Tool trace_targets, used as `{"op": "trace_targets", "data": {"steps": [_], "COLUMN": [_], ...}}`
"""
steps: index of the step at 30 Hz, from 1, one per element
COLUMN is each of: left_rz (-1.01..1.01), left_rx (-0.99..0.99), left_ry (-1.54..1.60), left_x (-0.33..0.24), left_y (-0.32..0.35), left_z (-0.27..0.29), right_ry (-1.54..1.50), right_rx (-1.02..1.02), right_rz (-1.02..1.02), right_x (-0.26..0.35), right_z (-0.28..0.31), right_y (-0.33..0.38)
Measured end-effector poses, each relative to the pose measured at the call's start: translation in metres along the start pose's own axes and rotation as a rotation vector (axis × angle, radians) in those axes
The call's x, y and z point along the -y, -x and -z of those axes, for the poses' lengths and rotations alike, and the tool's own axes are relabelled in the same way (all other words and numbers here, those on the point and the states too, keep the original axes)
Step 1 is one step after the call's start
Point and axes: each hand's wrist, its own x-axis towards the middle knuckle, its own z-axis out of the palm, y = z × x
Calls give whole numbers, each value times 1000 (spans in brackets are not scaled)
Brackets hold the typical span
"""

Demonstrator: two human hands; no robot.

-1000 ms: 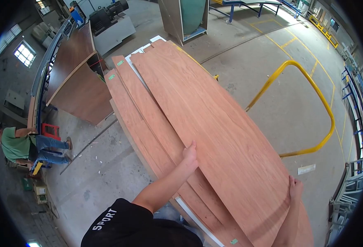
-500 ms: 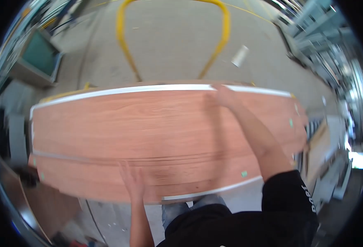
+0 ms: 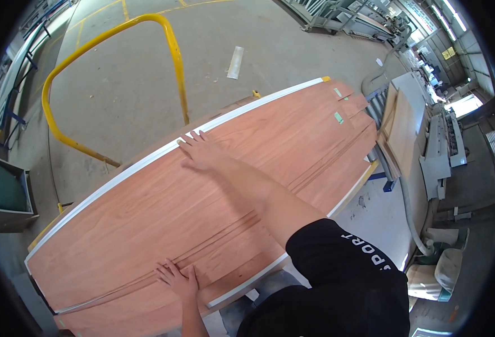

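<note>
Large reddish wood-grain panels (image 3: 146, 213) lie in front of me, with long grooved lines running between the far and near ones. A white strip (image 3: 125, 174) borders the far edge. My right hand (image 3: 201, 153) reaches across to that edge, fingers spread, fingertips at the strip and palm over the far panel. On the near side my left hand (image 3: 180, 282) lies with fingers apart on the wood beside the grooved lines. Neither hand grips anything. Small pieces of green tape (image 3: 338, 118) stick to the panel's right end.
Beyond the panels stands a yellow tubular rail (image 3: 174, 53). A pale strip (image 3: 235, 63) lies on the concrete floor. To the right are leaning boards (image 3: 400, 132), a grey hose (image 3: 411, 216) and machinery. A bin-like box (image 3: 7, 188) stands at far left.
My view has turned, so the panels now slant up to the right. My right hand has shifted left along the far edge. The left hand, blurred before, is now sharp on the near panel.
</note>
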Motion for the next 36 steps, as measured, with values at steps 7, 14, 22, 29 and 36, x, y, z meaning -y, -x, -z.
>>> {"op": "trace_targets", "data": {"steps": [7,14,22,29,36], "left_rz": [21,83,61,71,19], "left_rx": [-62,-178,-193,-196,-224], "left_ry": [10,28,85,111,140], "left_x": [33,12,15,19,21], "left_y": [14,1,10,6,4], "left_z": [14,-14,-2,3,4], "right_ry": [-250,-194,-212,10,-238], "right_rx": [179,-139,-147,-129,-16], "right_rz": [178,129,180,246,321], "right_x": [67,6,25,46,132], "right_z": [15,-44,-51,-63,-71], "right_y": [-39,-20,-14,-34,-74]}}
